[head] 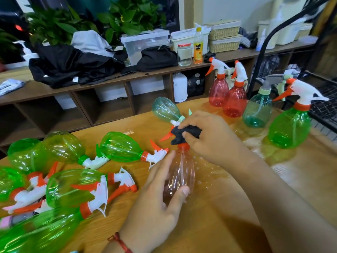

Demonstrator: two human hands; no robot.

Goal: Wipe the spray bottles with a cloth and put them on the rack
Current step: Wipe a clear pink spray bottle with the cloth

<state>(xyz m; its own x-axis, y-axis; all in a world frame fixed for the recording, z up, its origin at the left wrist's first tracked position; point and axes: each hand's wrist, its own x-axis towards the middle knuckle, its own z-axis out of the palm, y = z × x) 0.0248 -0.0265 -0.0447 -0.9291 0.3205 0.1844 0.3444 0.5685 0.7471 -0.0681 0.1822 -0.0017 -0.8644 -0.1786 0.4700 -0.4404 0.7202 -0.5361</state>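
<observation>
Currently, the left hand [158, 194] is gripping a pale pink clear plastic spray bottle [179, 172] around its ribbed belly, fingers and thumb curled, over the middle of the wooden table [209, 225]. The right hand [209, 137] is pinching a crumpled black cloth [184, 136] around the bottle's orange trigger head [165, 137]. Seemingly empty, the bottle is probably handling as light, thin-walled and slippery, so the belly or neck is offering the surest hold for the black wire rack [326, 106].

Probably an office or common room: wooden cubby shelving [45, 92] piled with jackets [73, 64], storage boxes [144, 42] and potted plants [131, 15].
</observation>
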